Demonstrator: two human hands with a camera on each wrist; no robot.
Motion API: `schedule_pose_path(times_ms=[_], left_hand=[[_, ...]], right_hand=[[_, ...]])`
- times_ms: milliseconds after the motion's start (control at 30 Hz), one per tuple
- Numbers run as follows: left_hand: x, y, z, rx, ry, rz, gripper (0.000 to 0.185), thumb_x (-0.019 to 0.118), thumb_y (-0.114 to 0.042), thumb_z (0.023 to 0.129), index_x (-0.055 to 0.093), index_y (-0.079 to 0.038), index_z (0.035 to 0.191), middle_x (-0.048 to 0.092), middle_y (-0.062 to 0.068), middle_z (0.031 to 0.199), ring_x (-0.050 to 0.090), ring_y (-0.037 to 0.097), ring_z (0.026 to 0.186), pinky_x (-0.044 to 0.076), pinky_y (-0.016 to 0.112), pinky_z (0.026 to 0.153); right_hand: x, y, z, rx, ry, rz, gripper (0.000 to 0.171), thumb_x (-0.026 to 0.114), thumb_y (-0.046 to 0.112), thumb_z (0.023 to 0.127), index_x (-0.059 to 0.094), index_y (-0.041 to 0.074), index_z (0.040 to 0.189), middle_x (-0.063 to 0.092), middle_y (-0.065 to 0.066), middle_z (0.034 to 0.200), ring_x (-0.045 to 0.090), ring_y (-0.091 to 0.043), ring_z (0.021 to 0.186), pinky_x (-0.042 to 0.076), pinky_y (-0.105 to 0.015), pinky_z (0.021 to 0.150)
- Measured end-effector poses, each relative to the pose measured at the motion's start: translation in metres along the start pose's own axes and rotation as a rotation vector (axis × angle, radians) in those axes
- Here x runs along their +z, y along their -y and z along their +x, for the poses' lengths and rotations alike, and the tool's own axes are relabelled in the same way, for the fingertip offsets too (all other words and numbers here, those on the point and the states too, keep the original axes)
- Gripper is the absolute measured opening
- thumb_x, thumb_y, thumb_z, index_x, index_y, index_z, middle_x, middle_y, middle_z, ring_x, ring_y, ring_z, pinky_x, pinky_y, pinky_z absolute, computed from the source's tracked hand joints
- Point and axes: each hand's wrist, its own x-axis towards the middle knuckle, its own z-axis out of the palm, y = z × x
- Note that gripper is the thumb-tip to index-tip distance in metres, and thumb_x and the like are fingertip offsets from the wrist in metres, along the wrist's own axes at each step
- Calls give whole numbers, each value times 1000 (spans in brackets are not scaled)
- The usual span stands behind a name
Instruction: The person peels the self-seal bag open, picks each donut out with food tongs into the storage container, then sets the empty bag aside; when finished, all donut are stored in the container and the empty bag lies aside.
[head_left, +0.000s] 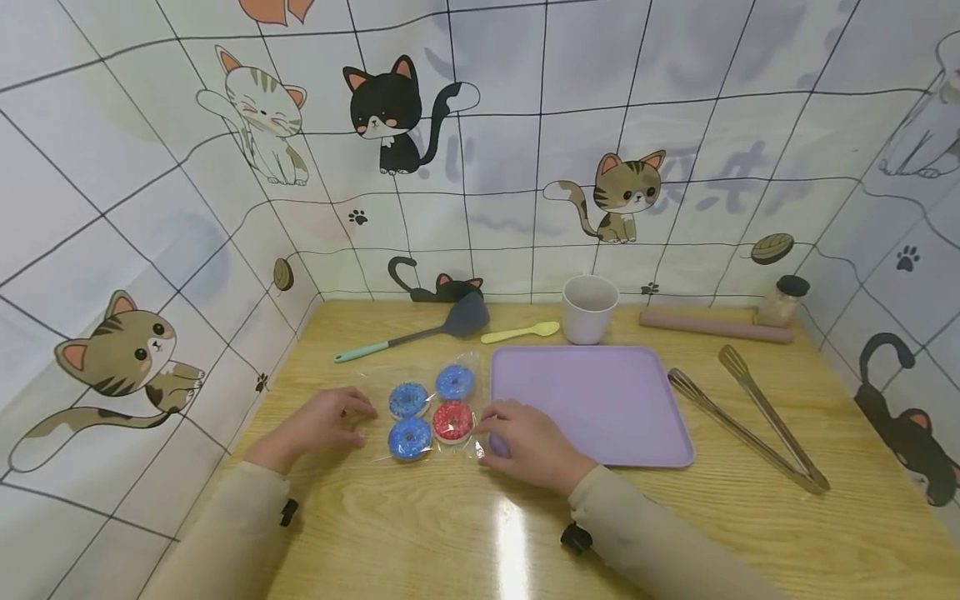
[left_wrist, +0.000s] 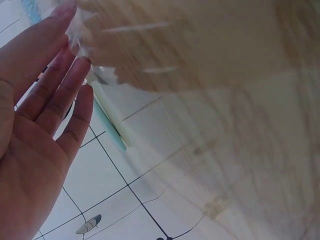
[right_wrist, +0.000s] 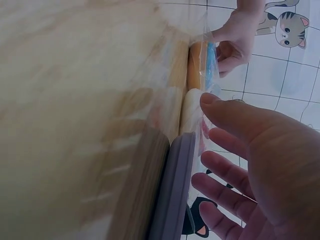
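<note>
A clear plastic bag [head_left: 438,389] with several toy donuts lies flat on the table. Inside are blue-iced donuts [head_left: 409,438] and one red-iced donut [head_left: 453,422]. My left hand [head_left: 318,425] is at the bag's left edge, its fingers loosely bent. In the left wrist view the left hand [left_wrist: 45,100] has fairly straight fingers, the tips by the crinkled plastic. On the other side, my right hand [head_left: 532,446] is at the bag's right edge, over the near-left corner of the lilac tray [head_left: 592,408]. The right wrist view shows the right hand [right_wrist: 265,165] with spread, relaxed fingers beside the bag.
Behind the bag lie a spatula [head_left: 465,317] with a mint handle and a yellow spoon [head_left: 521,333]. A grey cup [head_left: 590,310] stands behind the tray. Metal tongs [head_left: 772,417] are at the right, with a rolling pin [head_left: 716,327] and a jar [head_left: 782,302] farther back.
</note>
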Motion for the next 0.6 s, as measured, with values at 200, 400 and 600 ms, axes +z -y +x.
schedule_pose_path(times_ms=[200, 400, 600], left_hand=[[0, -4, 3, -23, 17, 23, 41, 88, -11, 82, 75, -4, 120, 69, 12, 124, 64, 38, 118, 52, 56, 103], [-1, -8, 7, -43, 38, 68, 42, 88, -10, 81, 76, -5, 120, 68, 12, 125, 64, 38, 119, 52, 55, 103], [0, -7, 9, -59, 49, 95, 42, 89, -12, 80, 76, -7, 120, 68, 10, 127, 64, 37, 120, 52, 55, 103]], right_hand=[[0, 2, 4, -8, -13, 16, 37, 85, 40, 83, 77, 21, 113, 67, 3, 115, 63, -15, 107, 56, -35, 92], [2, 3, 6, -25, -36, 3, 36, 88, 40, 80, 77, 20, 109, 66, 4, 110, 62, -15, 103, 55, -34, 89], [4, 2, 6, -29, -25, -32, 35, 87, 41, 81, 77, 23, 109, 65, 6, 111, 62, -13, 102, 55, -32, 87]])
